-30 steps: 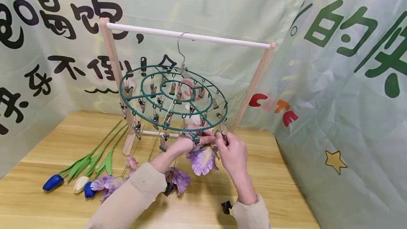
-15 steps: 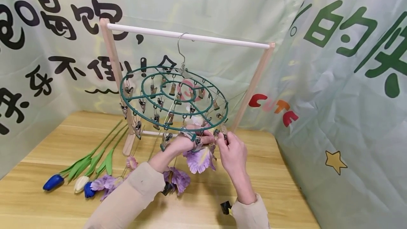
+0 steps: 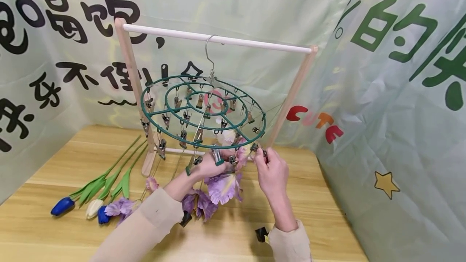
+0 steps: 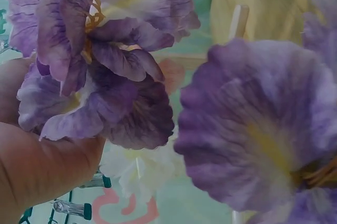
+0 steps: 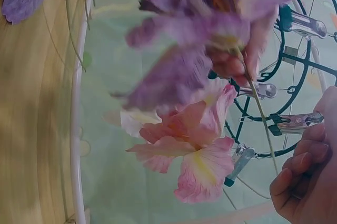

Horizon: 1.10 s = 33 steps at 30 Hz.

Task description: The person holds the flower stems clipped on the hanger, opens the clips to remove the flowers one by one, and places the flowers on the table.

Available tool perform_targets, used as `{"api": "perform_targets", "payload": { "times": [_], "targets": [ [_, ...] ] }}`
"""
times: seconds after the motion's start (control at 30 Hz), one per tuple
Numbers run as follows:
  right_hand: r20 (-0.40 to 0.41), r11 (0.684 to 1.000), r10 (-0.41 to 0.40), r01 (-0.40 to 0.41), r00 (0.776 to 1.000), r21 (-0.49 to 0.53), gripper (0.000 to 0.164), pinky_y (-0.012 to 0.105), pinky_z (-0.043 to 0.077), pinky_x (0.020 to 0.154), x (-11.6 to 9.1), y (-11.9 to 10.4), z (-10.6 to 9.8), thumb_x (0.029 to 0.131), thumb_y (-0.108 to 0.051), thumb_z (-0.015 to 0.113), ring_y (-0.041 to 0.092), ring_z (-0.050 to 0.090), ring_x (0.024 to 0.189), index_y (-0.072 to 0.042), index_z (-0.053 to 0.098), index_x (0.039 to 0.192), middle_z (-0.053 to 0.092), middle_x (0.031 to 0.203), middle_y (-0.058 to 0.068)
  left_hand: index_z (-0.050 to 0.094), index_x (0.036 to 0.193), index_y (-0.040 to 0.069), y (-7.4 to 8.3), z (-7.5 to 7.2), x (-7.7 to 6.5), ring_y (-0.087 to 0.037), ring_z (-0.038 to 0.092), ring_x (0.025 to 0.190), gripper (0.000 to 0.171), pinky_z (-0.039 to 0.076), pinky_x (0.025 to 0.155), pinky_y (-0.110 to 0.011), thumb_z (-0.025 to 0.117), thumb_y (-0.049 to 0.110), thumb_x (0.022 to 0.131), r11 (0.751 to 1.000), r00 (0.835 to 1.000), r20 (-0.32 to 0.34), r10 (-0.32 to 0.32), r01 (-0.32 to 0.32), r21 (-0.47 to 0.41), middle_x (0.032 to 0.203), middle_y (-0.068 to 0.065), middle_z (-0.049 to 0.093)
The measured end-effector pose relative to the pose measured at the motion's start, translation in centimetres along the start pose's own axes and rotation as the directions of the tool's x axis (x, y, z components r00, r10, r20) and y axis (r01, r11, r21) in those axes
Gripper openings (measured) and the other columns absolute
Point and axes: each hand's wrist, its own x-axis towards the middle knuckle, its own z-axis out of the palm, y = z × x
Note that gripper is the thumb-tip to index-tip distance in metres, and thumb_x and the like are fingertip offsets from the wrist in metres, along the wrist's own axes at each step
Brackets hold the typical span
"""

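My left hand (image 3: 212, 166) is under the front rim of the green round clip hanger (image 3: 204, 147). Its fingers (image 5: 231, 65) hold a purple artificial iris (image 3: 222, 188) just behind the bloom, petals facing down and forward. From that bloom a thin stem (image 5: 261, 121) runs toward my right hand (image 3: 272, 172). The right fingers (image 5: 310, 148) are curled and pinch a metal clip (image 5: 297, 123) at the hanger's right edge. Beside the left fingers hangs a pink iris (image 5: 197, 155), with a white flower (image 3: 227, 136) behind it.
A wooden stand with a white rod (image 3: 255, 42) bears the hanger by its hook (image 3: 208, 51). Several clips dangle around the rings. Tulips (image 3: 95, 208) lie at the left; more purple irises (image 3: 200, 204) are below the left forearm. A fabric backdrop (image 3: 364, 140) encloses the table (image 3: 320, 221).
My left hand has dipped slightly, and the purple iris has shifted left. The pink iris now shows between the hands. My right hand has moved a little right; the head view has shifted slightly.
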Motion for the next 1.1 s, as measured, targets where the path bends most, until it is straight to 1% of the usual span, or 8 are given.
{"api": "perform_targets", "payload": {
  "times": [0.07, 0.13, 0.23, 0.33, 0.47, 0.6, 0.87, 1.1],
  "targets": [
    [-0.010, 1.000, 0.001, -0.001, 1.000, -0.001, 0.038, 0.030, 0.026, 0.046, 0.2, 0.1, -0.1, 0.096, -0.020, 0.059, 0.012, 0.035, 0.050, -0.016, 0.043, 0.062, 0.042, 0.058, -0.003, 0.076, 0.102, -0.003, 0.0, 0.2, -0.1, -0.011, 0.057, 0.078, 0.017, 0.043, 0.068, -0.021, 0.068, 0.003, 0.088, 0.998, 0.999, 0.015, -0.038, 0.039, -0.045, 0.089, -0.009, 0.072],
    [-0.020, 1.000, 0.003, -0.003, 1.000, -0.002, 0.038, 0.030, 0.026, 0.046, 0.3, 0.2, -0.3, 0.096, -0.020, 0.059, 0.012, 0.035, 0.050, -0.016, 0.044, 0.062, 0.043, 0.058, -0.003, 0.074, 0.090, -0.001, 0.0, 0.4, -0.1, -0.010, 0.052, 0.071, 0.007, 0.040, 0.065, -0.022, 0.071, 0.006, 0.090, 0.997, 0.998, 0.060, -0.026, 0.030, -0.067, 0.077, -0.002, 0.065],
    [-0.030, 1.000, 0.013, -0.013, 0.999, -0.008, 0.038, 0.032, 0.026, 0.047, 0.6, 0.3, -0.5, 0.097, -0.021, 0.059, 0.014, 0.036, 0.050, -0.015, 0.043, 0.062, 0.041, 0.058, -0.002, 0.070, 0.081, 0.005, -0.1, 0.8, -0.3, -0.008, 0.050, 0.068, 0.014, 0.039, 0.063, -0.022, 0.075, 0.011, 0.092, 0.995, 0.992, 0.120, -0.028, 0.039, -0.088, 0.072, 0.008, 0.059],
    [-0.028, 0.999, 0.028, -0.029, 0.999, -0.015, 0.039, 0.033, 0.026, 0.047, 0.7, 0.5, -0.7, 0.096, -0.021, 0.059, 0.017, 0.036, 0.051, -0.015, 0.041, 0.062, 0.038, 0.058, -0.002, 0.072, 0.083, 0.005, -0.4, 1.4, -0.4, -0.007, 0.052, 0.068, 0.015, 0.040, 0.063, -0.020, 0.077, 0.015, 0.093, 0.991, 0.984, 0.176, -0.034, 0.056, -0.121, 0.073, 0.008, 0.065],
    [-0.024, 0.998, 0.056, -0.057, 0.998, -0.018, 0.041, 0.033, 0.027, 0.049, 0.7, 0.6, -0.9, 0.097, -0.025, 0.061, 0.017, 0.036, 0.052, -0.015, 0.041, 0.063, 0.036, 0.059, -0.004, 0.077, 0.093, 0.001, -0.9, 2.3, -0.6, -0.009, 0.060, 0.074, 0.009, 0.046, 0.068, -0.020, 0.075, 0.009, 0.093, 0.980, 0.973, 0.226, -0.050, 0.092, -0.177, 0.081, 0.001, 0.074],
    [-0.024, 0.997, 0.078, -0.079, 0.997, -0.026, 0.044, 0.033, 0.026, 0.049, 0.8, 0.8, -1.0, 0.098, -0.028, 0.063, 0.017, 0.035, 0.052, -0.015, 0.040, 0.063, 0.035, 0.059, -0.004, 0.076, 0.091, -0.001, -1.5, 2.9, -0.6, -0.010, 0.057, 0.073, 0.010, 0.045, 0.067, -0.021, 0.073, 0.007, 0.094, 0.979, 0.960, 0.268, -0.084, 0.131, -0.159, 0.080, 0.002, 0.070],
    [-0.014, 0.995, 0.091, -0.091, 0.996, -0.037, 0.045, 0.035, 0.026, 0.049, 0.9, 0.8, -1.2, 0.098, -0.031, 0.064, 0.019, 0.037, 0.052, -0.015, 0.041, 0.063, 0.037, 0.059, -0.003, 0.079, 0.094, -0.001, -2.2, 3.5, -0.6, -0.012, 0.065, 0.077, 0.012, 0.052, 0.069, -0.023, 0.077, 0.009, 0.088, 0.984, 0.949, 0.267, -0.168, 0.180, -0.020, 0.082, -0.001, 0.075],
    [-0.017, 0.995, 0.099, -0.099, 0.995, -0.030, 0.046, 0.035, 0.026, 0.048, 0.9, 0.9, -1.3, 0.098, -0.031, 0.066, 0.020, 0.037, 0.053, -0.015, 0.041, 0.063, 0.037, 0.059, -0.002, 0.078, 0.097, -0.004, -3.2, 3.1, 0.0, -0.013, 0.062, 0.075, 0.014, 0.049, 0.064, -0.022, 0.073, 0.009, 0.092, 0.968, 0.953, 0.188, -0.238, 0.248, -0.031, 0.087, -0.004, 0.074]
  ]
}}
